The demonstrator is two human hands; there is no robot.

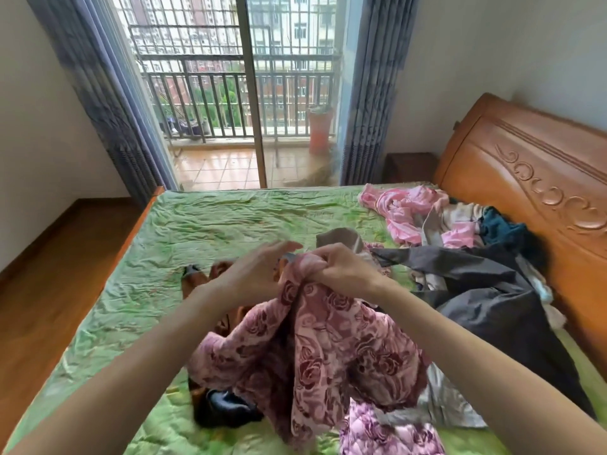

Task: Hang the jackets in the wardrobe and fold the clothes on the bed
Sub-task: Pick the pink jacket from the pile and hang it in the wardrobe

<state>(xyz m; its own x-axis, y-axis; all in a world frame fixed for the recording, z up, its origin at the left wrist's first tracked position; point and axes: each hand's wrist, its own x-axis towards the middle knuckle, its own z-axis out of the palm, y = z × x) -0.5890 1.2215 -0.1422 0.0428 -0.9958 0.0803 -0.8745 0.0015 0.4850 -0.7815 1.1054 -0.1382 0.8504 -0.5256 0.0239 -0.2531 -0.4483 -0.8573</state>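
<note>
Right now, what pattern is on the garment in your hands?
Pink garment with dark maroon roses, head view.

- The right hand grips a bunched edge of the pink rose-patterned jacket, held up over the bed.
- The left hand, blurred, touches the same edge.
- More clothes lie heaped near the wooden headboard.

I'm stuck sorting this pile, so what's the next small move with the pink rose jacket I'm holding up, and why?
Probably bring the left hand onto the collar beside the right hand. Only the right hand grips the rose jacket, which hangs bunched over the bed; the left is open beside it. Two grips would let you spread it for hanging.
</note>
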